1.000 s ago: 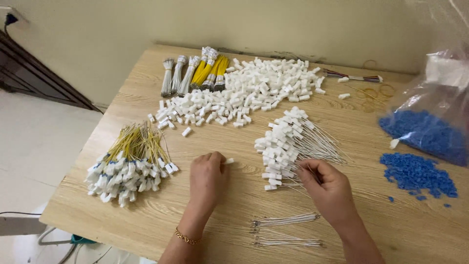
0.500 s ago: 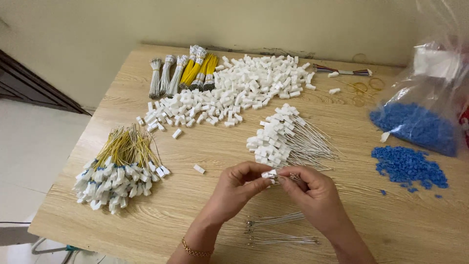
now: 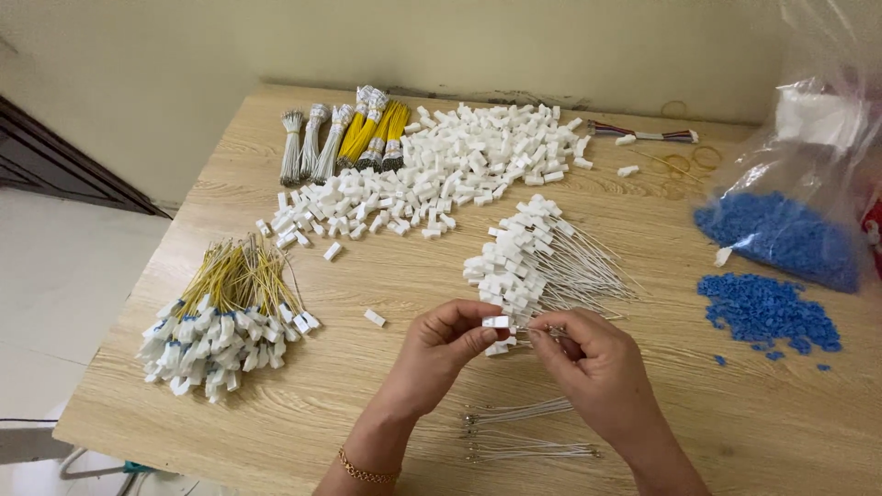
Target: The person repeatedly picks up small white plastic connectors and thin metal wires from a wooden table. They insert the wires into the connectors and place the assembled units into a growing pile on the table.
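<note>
My left hand point(image 3: 443, 354) pinches a small white plastic connector point(image 3: 496, 322) between thumb and forefinger. My right hand point(image 3: 597, 372) holds a thin white wire point(image 3: 542, 329) by its end, right against that connector. Both hands hover over the wooden table point(image 3: 735, 413), just in front of a pile of white-wired connectors point(image 3: 537, 262). One loose white connector point(image 3: 374, 318) lies left of my left hand.
A bundle of yellow-wired connectors point(image 3: 225, 308) lies at the left. A large heap of loose white connectors point(image 3: 432, 174) and wire bundles point(image 3: 344, 138) sit at the back. Blue pieces point(image 3: 767, 310) and a plastic bag of them point(image 3: 781, 225) are at the right. Loose white wires point(image 3: 524, 432) lie near me.
My hands came off the table and met in the middle: the left brought up a white connector, the right a wire from the pile. A loose connector now lies where the left hand was.
</note>
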